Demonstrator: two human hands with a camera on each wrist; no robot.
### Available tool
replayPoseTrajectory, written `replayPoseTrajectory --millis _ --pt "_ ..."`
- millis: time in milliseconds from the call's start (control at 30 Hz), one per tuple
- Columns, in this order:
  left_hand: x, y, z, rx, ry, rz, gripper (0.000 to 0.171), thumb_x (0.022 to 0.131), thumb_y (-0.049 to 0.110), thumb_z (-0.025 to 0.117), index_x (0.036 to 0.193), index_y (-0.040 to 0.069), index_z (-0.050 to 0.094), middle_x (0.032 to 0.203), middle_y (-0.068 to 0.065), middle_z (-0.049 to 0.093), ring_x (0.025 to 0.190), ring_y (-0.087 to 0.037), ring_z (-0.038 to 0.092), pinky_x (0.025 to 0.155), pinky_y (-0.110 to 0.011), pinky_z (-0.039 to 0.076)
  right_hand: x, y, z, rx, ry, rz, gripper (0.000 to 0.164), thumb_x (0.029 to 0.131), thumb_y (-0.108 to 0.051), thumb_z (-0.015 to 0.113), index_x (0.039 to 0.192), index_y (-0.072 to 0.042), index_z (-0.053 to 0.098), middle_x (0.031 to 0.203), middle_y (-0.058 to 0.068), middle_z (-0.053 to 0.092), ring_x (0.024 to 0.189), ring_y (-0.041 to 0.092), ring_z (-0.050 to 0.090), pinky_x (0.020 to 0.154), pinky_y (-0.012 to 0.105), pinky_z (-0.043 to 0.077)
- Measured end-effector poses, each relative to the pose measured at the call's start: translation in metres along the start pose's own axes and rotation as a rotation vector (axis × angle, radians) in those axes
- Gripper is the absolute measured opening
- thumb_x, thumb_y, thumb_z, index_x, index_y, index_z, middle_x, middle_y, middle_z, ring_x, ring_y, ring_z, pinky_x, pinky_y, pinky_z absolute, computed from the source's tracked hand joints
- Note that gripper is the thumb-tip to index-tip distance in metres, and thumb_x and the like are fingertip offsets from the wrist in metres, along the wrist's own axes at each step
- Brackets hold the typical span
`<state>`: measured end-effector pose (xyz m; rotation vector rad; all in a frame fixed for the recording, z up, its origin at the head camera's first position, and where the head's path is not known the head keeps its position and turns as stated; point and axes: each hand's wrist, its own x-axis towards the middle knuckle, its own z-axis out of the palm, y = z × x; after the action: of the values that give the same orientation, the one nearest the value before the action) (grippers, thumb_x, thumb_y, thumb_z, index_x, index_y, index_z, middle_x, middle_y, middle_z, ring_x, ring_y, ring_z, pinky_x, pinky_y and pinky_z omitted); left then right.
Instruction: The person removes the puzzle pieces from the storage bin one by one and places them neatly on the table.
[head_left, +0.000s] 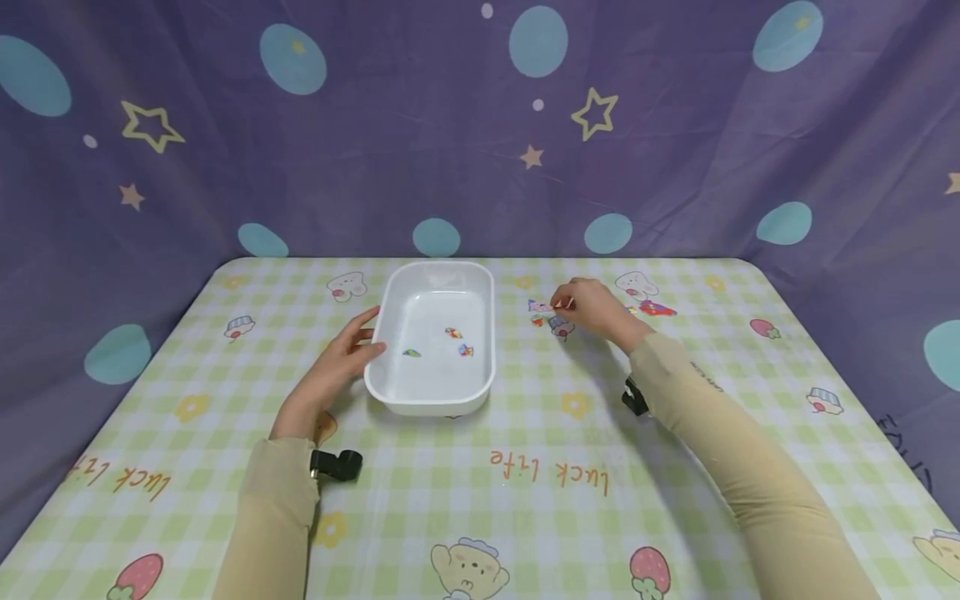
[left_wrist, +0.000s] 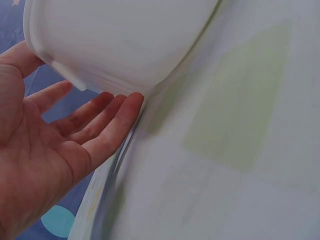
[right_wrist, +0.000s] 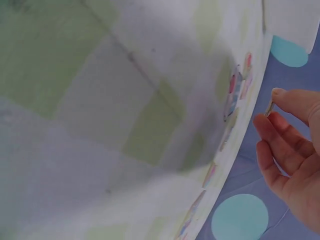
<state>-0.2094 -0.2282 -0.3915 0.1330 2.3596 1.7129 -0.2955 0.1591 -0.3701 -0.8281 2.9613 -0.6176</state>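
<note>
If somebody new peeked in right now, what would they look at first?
Probably the white tub on the checked tablecloth, with three small colorful pieces inside and the left hand touching its left side. Next, perhaps, the right hand beyond the tub's right side, pinching a tiny thin piece. Behind hangs a purple curtain with blue ovals and stars.

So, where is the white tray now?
In the head view, the white tray stands on the checked tablecloth, left of centre, with the left hand touching its left side.
</note>
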Motion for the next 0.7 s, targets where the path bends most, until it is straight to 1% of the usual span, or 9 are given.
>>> replayPoseTrajectory --millis 100,400,700 --pt "0.0 0.0 0.0 0.002 0.001 -0.006 0.066 0.091 0.028 0.054 0.146 0.029 0.018 0.138 -0.018 0.034 0.117 -0.032 0.042 0.084 -0.032 0.047 0.001 0.002 0.004 0.005 -0.02 0.024 0.016 0.083 -0.009 0.064 0.098 -0.004 0.068 0.089 0.01 0.063 0.082 0.023 0.058 0.072 0.035 0.049" --pt "0.0 0.001 0.0 0.025 -0.001 -0.018 0.064 0.092 0.025 0.051 0.146 0.031 0.017 0.138 -0.017 0.033 0.118 -0.033 0.042 0.087 -0.036 0.045 0.004 0.005 0.016 -0.03 -0.041 0.044 0.013 0.082 -0.011 0.065 0.094 -0.005 0.069 0.086 0.008 0.062 0.079 0.02 0.057 0.073 0.033 0.048" --pt "0.0 0.001 -0.001 0.002 0.001 -0.014 0.064 0.092 0.024 0.052 0.145 0.03 0.018 0.137 -0.017 0.034 0.116 -0.033 0.044 0.082 -0.033 0.047 0.005 0.006 0.021 -0.054 -0.055 0.091 0.01 0.083 -0.009 0.064 0.092 -0.008 0.068 0.085 0.006 0.06 0.078 0.019 0.055 0.072 0.032 0.046"
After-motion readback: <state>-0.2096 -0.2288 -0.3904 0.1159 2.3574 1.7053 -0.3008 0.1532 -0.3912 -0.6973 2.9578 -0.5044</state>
